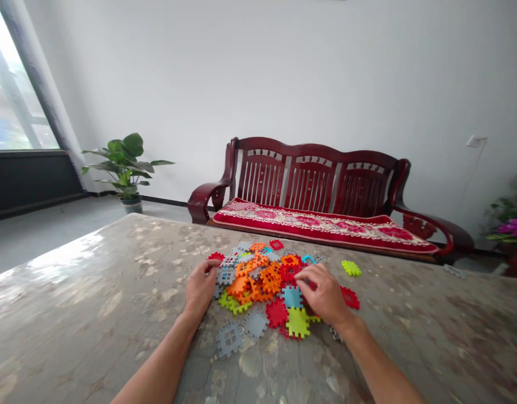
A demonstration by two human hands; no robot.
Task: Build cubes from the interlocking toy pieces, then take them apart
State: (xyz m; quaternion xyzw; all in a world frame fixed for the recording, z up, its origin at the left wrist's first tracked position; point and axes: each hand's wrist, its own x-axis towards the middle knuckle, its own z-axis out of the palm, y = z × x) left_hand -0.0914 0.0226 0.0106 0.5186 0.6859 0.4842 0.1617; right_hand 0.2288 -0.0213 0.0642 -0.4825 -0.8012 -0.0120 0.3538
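A heap of toothed plastic building tiles lies before me, with orange tiles [270, 278] piled in its middle. My left hand [200, 287] is at the heap's left edge, its fingers curled beside a grey window-like tile [227, 276]. On the other side my right hand [324, 293] reaches in, thumb and fingertips closed together by a red tile [290, 270]. What either hand's fingers hold, if anything, is hidden. Under the right fingertips lies a blue tile [292, 297]. Nearer me are a lime-green tile [298, 323], a red square tile [277, 312] and a flat grey tile [255, 323].
The table [115, 314] has a patterned grey-brown cover. A loose lime tile [351, 268] and a red frame tile [349, 298] lie right of the heap. Behind the table stands a dark wooden bench [311, 174] with a red cushion. A potted plant [129, 163] stands at the left.
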